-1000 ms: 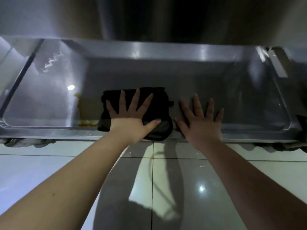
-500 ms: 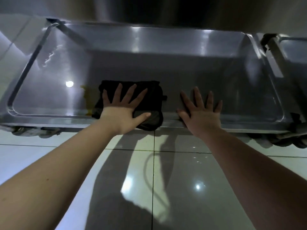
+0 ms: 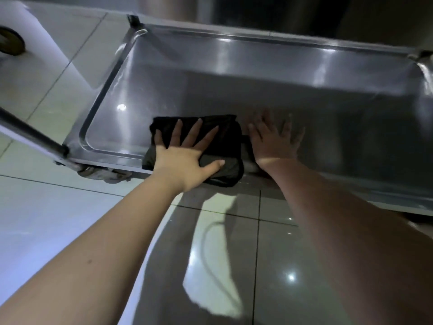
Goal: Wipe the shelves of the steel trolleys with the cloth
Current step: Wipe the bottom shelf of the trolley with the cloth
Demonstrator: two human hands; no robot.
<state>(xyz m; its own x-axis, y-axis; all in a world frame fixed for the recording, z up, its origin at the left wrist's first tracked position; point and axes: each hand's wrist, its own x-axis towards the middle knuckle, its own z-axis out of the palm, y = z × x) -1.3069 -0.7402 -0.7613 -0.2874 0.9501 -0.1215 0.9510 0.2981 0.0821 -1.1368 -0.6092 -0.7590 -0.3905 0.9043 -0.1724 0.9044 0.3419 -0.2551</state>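
Observation:
A folded black cloth (image 3: 225,141) lies on the near edge of the low steel trolley shelf (image 3: 293,99). My left hand (image 3: 185,153) presses flat on the cloth with fingers spread and the thumb over its near fold. Just right of the cloth, my right hand (image 3: 274,141) rests flat on the bare shelf with fingers spread; it is blurred. The cloth's near part hangs slightly over the shelf rim.
A trolley post (image 3: 30,134) slants in at the left, with a caster wheel (image 3: 103,173) under the shelf's near-left corner. An upper steel shelf (image 3: 257,10) overhangs at the top. Glossy floor tiles (image 3: 70,219) lie in front and to the left.
My view has swung left and tilted, so the shelf's left end and post now show. My right hand has shifted closer to the cloth. The yellow stain beside the cloth is out of sight.

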